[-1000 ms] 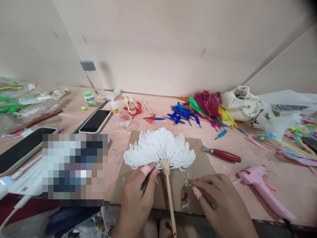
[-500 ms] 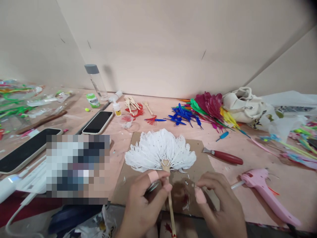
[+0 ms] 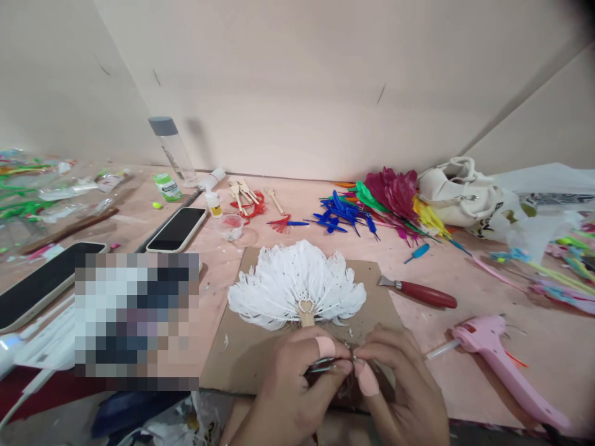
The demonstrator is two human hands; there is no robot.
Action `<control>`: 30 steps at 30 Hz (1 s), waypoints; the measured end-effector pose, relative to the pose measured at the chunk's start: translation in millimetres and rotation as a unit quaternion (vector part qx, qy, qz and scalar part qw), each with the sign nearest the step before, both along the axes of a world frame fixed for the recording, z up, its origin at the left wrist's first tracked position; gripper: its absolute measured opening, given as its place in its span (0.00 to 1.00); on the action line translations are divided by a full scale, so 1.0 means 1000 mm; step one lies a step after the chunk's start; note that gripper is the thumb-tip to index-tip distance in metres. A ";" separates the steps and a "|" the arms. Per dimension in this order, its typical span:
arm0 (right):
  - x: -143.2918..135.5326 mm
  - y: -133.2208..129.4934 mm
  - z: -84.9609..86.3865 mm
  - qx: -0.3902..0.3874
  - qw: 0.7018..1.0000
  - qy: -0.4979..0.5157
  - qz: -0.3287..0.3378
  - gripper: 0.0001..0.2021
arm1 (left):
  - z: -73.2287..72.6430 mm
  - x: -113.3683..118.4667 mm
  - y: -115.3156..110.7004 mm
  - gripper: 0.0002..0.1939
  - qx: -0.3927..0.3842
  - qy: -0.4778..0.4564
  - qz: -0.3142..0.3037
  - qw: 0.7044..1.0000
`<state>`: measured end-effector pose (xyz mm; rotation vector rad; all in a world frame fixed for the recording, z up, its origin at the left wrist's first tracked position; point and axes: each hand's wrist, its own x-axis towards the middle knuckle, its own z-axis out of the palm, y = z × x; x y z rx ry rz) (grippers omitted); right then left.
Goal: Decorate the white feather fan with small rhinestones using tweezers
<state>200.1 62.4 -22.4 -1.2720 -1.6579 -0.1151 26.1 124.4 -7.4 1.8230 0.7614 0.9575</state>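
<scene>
My left hand [image 3: 304,378] is closed around metal tweezers [image 3: 321,365], whose two thin arms show between thumb and forefinger. Facing it, my right hand [image 3: 402,371] pinches something tiny at its thumb and fingertip, too small to name. The fingertips of both hands nearly meet, and a pinkish strip wraps a finger on each. Just beyond them a white feather fan [image 3: 297,279] lies spread on a brown cardboard sheet [image 3: 227,353]. A heart outlined in white beads sits at the fan's base, above a wooden handle [image 3: 307,318] that my left hand partly covers.
To the right lie a red-handled scraper [image 3: 425,293] and a pink glue gun [image 3: 502,365]. Coloured feathers [image 3: 341,210] and a cream bag [image 3: 458,198] sit at the back. On the left are phones [image 3: 177,229], a small glue bottle [image 3: 213,203] and a clear water bottle [image 3: 174,152].
My left hand has moved right, off the fan's handle, carrying the tweezers to my right hand. The right hand has come slightly left, and the fingertips are now together.
</scene>
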 end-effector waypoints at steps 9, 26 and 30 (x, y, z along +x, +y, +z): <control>-0.011 -0.004 -0.009 0.058 0.973 0.190 -0.119 0.04 | -0.011 0.005 -0.001 0.12 0.123 0.078 0.009 0.989; -0.003 -0.001 -0.004 0.008 0.999 0.019 -0.037 0.05 | 0.004 -0.002 0.002 0.09 0.040 -0.022 0.012 0.999; -0.004 0.001 0.002 0.012 1.000 -0.017 -0.014 0.08 | 0.006 -0.004 0.002 0.09 0.013 -0.039 -0.013 0.999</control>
